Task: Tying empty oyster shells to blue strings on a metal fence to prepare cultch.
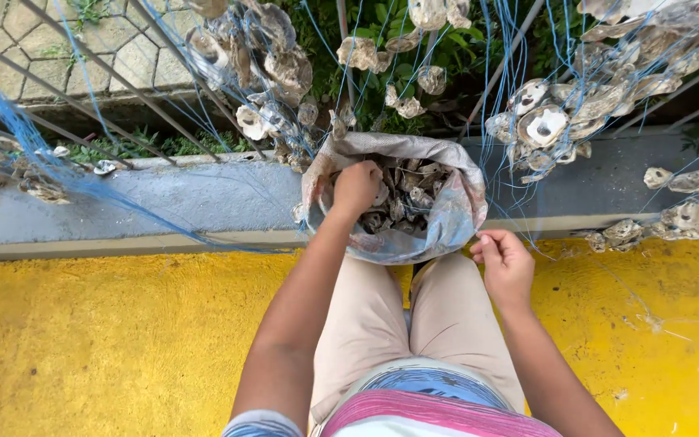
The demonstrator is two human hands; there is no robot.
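Person is standing over a crinkled grey woven sack (446,231) of rough, chalky oyster shells (406,198) — it is sitting at the feet, against the concrete curb (163,198). Left hand (356,188) is reaching in, fingers curled closed among shells. Right hand (505,263) is pinching thin blue line (519,194) — strung shells (544,125) are dangling overhead.

Grey woven sack (446,226) of whitish-brown shells (402,198), blue strings (495,97), yellow floor (107,340), beige trousers (398,324), pink-and-blue striped shirt (430,405).

Open grey sack (446,231) of oyster shells (406,198)
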